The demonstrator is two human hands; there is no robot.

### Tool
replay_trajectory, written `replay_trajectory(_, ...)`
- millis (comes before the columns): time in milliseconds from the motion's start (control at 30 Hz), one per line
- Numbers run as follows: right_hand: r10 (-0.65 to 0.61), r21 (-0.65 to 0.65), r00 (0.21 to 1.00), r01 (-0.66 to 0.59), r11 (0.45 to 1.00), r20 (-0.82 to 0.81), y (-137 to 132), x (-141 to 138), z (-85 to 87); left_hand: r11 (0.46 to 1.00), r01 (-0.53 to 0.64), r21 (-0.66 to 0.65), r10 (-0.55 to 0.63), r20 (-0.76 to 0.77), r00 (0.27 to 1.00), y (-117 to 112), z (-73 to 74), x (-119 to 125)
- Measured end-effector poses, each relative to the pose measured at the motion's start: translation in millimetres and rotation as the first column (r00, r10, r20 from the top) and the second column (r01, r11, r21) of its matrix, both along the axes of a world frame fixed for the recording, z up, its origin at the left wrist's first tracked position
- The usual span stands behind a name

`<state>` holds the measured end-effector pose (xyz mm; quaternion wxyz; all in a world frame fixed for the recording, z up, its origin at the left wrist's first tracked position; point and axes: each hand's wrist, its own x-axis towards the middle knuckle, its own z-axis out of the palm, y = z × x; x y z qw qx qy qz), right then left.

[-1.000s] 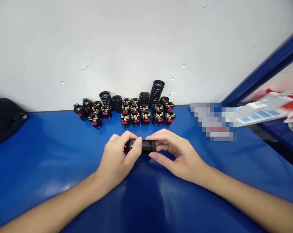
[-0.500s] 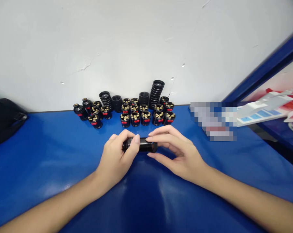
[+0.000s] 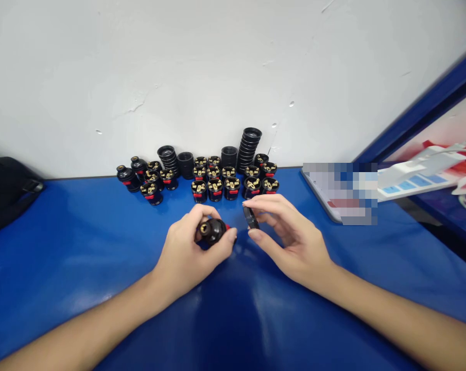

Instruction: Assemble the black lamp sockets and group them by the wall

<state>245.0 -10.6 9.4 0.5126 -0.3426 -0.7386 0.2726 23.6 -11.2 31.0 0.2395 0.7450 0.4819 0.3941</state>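
Note:
My left hand [image 3: 190, 242] is closed around a black plug connector [image 3: 214, 232] with a red tab. The connector's narrow end, with a brass-coloured centre, points up and left. Facing it a short way to the right, my right hand [image 3: 290, 239] pinches a thin black ring [image 3: 251, 218] between thumb and fingers. Ring and connector are apart, both held above the blue table. Beyond my hands stand several black connector bodies [image 3: 231, 188] with gold terminals and red tabs. At their left are two capped black connectors [image 3: 126, 178].
Stacked black rings [image 3: 248, 149] rise at the back by the white wall [image 3: 217, 67], with another ring stack [image 3: 167, 158] further left. On the right lie a phone-like slab [image 3: 321, 198], partly pixelated, and a white power strip [image 3: 414, 180]. A black bag [image 3: 11, 190] sits far left.
The black ring has come away from the connector in my right hand. My left hand has turned the connector so its narrow end shows.

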Motion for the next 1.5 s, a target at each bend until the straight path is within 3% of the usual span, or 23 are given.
replay_trajectory(100,-0.033,0.034,0.999,0.032,0.999,0.041,-0.7,1.9,2.8,0.992,0.104,0.07,-0.098,-0.083,0.992,-1.3,-2.9,0.4)
replay_trajectory(233,0.017,0.037,0.999,-0.018,0.999,0.032,-1.8,2.3,3.7,0.976,0.203,0.086,-0.189,-0.14,0.972,-1.4,-6.1,-0.3)
replay_trajectory(533,0.068,-0.068,0.995,-0.073,0.995,-0.069,-8.3,-2.2,1.9,0.972,0.234,-0.024,-0.235,-0.154,0.96,-0.4,-9.0,-5.1)
replay_trajectory(633,0.075,-0.075,0.995,-0.08,0.994,-0.073,-8.5,-3.0,3.3,0.982,0.171,0.083,-0.161,-0.109,0.981,1.0,-10.5,-7.5)
replay_trajectory(733,0.126,-0.082,0.987,-0.135,0.988,-0.103,-7.9,-3.7,4.0,0.947,0.162,0.277,-0.145,-0.08,0.986,1.6,-9.0,-8.9)
replay_trajectory(933,0.189,-0.119,0.968,-0.209,0.971,-0.162,-9.0,-4.0,3.4,0.868,0.333,0.369,-0.297,-0.151,0.943,2.5,-4.5,-10.4)
replay_trajectory(1033,0.199,-0.136,0.963,-0.226,0.965,-0.184,-9.7,-4.3,2.2,0.834,0.369,0.41,-0.302,-0.221,0.927,5.9,0.1,-12.6)
replay_trajectory(1167,0.186,-0.146,0.962,-0.217,0.965,-0.201,-8.2,-5.5,1.0,0.786,0.368,0.497,-0.217,-0.336,0.916,15.2,17.6,-20.1)
replay_trajectory(1267,0.163,-0.172,0.98,-0.181,0.968,-0.116,-5.5,-5.4,1.1,0.772,0.31,0.555,-0.07,-0.411,0.909,30.4,33.8,-31.4)
replay_trajectory(1367,0.208,-0.228,0.978,-0.2,0.953,0.013,-4.1,-4.3,2.9,0.765,0.219,0.605,0.114,-0.463,0.879,55.9,44.3,-46.4)
replay_trajectory(1500,0.257,-0.268,0.959,-0.217,0.939,0.122,-5.4,-3.2,5.6,0.745,0.136,0.653,0.303,-0.513,0.803,97.0,46.7,-63.0)
